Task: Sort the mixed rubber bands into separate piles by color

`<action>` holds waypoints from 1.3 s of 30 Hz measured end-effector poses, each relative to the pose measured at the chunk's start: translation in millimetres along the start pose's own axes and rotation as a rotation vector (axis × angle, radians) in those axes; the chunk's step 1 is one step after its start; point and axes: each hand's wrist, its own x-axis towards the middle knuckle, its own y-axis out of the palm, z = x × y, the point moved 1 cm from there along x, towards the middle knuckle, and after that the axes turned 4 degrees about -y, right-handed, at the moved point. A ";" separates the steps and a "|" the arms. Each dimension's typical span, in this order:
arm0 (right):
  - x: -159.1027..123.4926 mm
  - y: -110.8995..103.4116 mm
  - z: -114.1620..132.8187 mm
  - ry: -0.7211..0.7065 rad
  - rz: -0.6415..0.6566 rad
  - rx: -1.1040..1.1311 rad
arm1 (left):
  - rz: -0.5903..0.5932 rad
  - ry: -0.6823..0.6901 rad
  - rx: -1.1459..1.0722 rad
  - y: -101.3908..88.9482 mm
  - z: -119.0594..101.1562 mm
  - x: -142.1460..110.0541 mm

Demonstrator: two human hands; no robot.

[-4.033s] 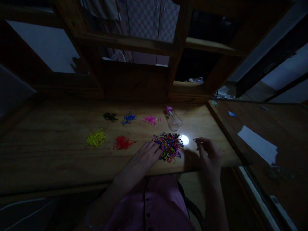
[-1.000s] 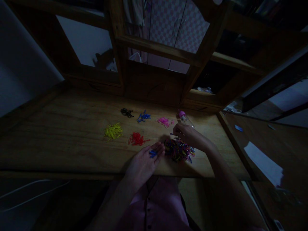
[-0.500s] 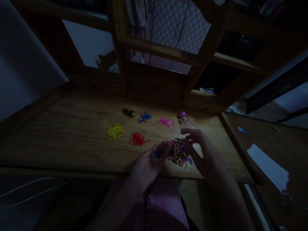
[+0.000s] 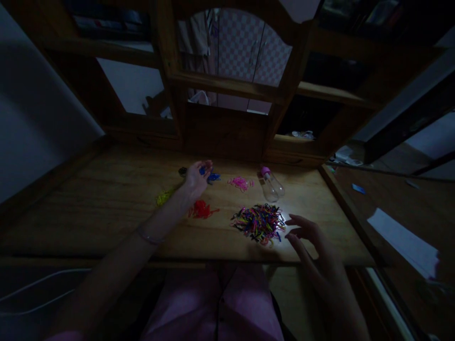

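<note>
My left hand (image 4: 197, 181) reaches over the blue pile, palm turned partly up, with some blue rubber bands (image 4: 202, 170) held in its curled fingers. Just right of those fingers lie the other blue bands (image 4: 213, 177). A heap of mixed-colour rubber bands (image 4: 261, 222) lies near the front of the table. To its right hovers my right hand (image 4: 311, 244), thumb and fingers apart, nothing visible between them. Small single-colour piles surround my left hand: black (image 4: 182, 171), partly covered; yellow (image 4: 164, 197), partly behind the wrist; red (image 4: 202, 209); pink (image 4: 240, 183).
A clear bulb-shaped bottle with a pink cap (image 4: 272, 184) lies behind the mixed heap. Wooden shelving (image 4: 227, 128) closes off the table's back. On the surface at right are white papers (image 4: 403, 241) and a small blue card (image 4: 358, 188).
My left hand has moved from the mixed heap up and left to the blue pile, carrying blue bands. My right hand has drawn back to the right, off the heap.
</note>
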 end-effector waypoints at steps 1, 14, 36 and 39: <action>-2.0 -0.7 0.0 0.011 -0.004 0.003 | 0.012 0.043 0.049 -0.3 2.1 3.7; -12.2 -4.3 -9.6 -0.008 -0.014 -0.004 | 0.086 0.459 0.967 -24.3 15.1 37.3; -30.2 -10.4 -0.2 -0.037 -0.076 -0.002 | -0.006 0.478 0.403 2.3 16.4 49.8; -35.7 -14.6 -6.8 -0.012 -0.127 0.002 | 0.013 0.482 0.239 8.3 -3.4 38.2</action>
